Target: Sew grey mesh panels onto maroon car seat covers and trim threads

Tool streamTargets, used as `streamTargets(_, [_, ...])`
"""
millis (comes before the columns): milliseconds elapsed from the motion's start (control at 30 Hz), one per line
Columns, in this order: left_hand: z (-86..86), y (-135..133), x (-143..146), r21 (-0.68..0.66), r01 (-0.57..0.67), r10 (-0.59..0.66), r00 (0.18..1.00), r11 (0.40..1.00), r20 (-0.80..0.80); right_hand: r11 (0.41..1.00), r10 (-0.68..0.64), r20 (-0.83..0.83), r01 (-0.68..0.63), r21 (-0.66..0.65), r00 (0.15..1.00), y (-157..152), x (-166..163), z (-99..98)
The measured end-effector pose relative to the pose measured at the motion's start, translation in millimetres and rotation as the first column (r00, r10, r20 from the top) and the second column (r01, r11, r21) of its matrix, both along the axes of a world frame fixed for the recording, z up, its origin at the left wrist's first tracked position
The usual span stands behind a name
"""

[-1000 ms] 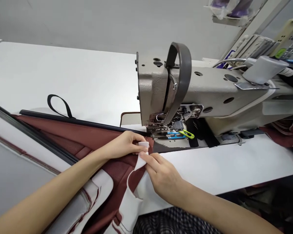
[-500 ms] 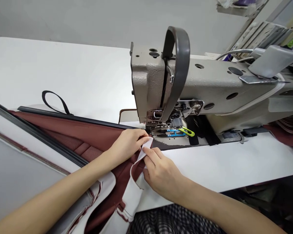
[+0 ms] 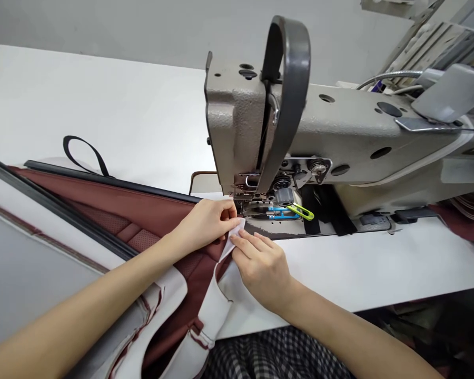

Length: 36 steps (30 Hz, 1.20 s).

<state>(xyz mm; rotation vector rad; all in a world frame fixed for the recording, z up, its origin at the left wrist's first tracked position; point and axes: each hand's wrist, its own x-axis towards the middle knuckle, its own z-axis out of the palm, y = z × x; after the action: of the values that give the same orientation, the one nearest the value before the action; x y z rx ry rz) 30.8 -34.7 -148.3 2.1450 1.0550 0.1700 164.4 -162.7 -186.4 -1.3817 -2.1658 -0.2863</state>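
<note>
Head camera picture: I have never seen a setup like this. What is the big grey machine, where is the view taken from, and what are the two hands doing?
The view comes from a camera worn on the person's head, looking forward and down, so both arms reach in from the bottom edge. The big grey machine is an industrial sewing machine standing on a white table. Its needle area sits low at its left end. A dark red cover with white panels and black edging lies on the table to the left. The left hand and right hand meet just in front of the needle area, pinching a white strip at the cover's edge. A black strap loop lies farther back, and blue and green clips rest under the machine head.
</note>
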Motion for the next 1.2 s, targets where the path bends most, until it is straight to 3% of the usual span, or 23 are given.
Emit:
streamTargets(400, [-6.2, 26.5, 12.3, -0.017, -0.137, 0.138, 0.987, 0.990, 0.083, 0.994, 0.102, -0.002, -0.102, -0.040, 0.995, 42.3, 23.4, -2.9])
streamTargets(833, [-4.0, 24.7, 14.5, 0.044, -0.165, 0.164, 0.986, 0.985, 0.033, 0.989, 0.135, -0.045, -0.138, -0.058, 0.990, 44.5, 28.3, -8.5])
streamTargets(1200, [-4.9, 28.1, 13.1, 0.015, -0.161, 0.159, 0.982, 0.987, 0.099, 0.992, 0.126, -0.042, -0.126, 0.000, 0.991, 48.0, 26.4, -11.4])
